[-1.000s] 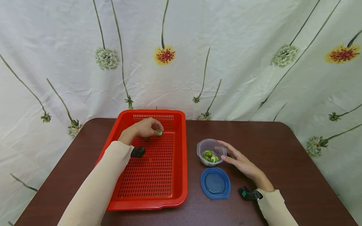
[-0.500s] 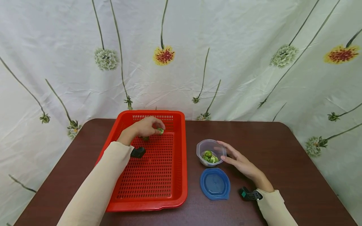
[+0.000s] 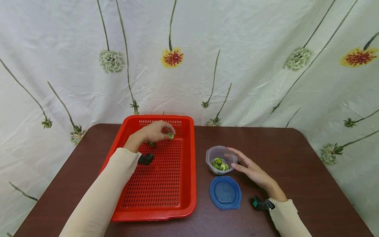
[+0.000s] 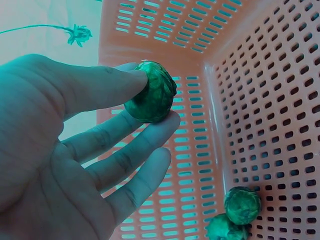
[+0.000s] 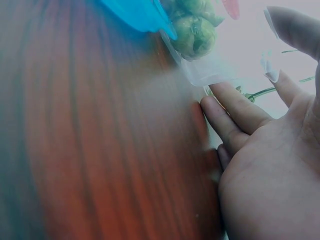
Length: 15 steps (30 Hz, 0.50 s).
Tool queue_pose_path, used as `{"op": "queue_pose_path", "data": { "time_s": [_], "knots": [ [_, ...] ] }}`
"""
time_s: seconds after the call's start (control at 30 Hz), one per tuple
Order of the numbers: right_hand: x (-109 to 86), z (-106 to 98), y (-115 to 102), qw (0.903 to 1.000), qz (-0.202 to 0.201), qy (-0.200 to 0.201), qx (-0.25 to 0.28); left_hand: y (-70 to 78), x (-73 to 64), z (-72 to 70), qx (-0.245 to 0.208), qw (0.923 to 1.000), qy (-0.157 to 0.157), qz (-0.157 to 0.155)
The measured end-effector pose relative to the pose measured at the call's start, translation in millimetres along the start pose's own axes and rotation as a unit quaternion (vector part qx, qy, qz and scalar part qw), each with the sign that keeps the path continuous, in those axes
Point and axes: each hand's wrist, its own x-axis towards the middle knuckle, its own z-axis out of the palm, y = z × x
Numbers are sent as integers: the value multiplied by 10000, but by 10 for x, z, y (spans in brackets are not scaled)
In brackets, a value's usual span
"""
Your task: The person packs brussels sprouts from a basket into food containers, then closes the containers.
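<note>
The left hand point(image 3: 154, 132) pinched a sprout point(image 4: 154, 95) between thumb and fingers, over the far part of the red basket point(image 3: 160, 194). The right hand point(image 3: 254, 171) held the clear tub point(image 3: 221, 152) by its side, thumb and fingers spread about the rim. Green sprouts point(image 3: 219, 164) lay inside the tub. Two more sprouts point(image 4: 242, 205) lay together by the basket's wall. A blue lid point(image 3: 225, 193) sat just nearer than the tub on the brown table point(image 3: 266, 141), before a flowered cloth point(image 3: 251, 36).
</note>
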Motion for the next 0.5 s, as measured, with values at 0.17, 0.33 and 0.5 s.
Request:
{"op": "queue_pose_path", "data": {
  "time_s": [0.17,0.33,0.5],
  "knots": [
    [1,-5,14,10000,-52,-5,-5,56,-2,-3,85,9997,126,171],
    [-6,-8,7,9999,-120,-23,7,129,-5,-14,69,9994,192,269],
    [-5,-9,-15,9999,-121,-42,28,194,1,-26,106,9991,180,358]
  ]
}}
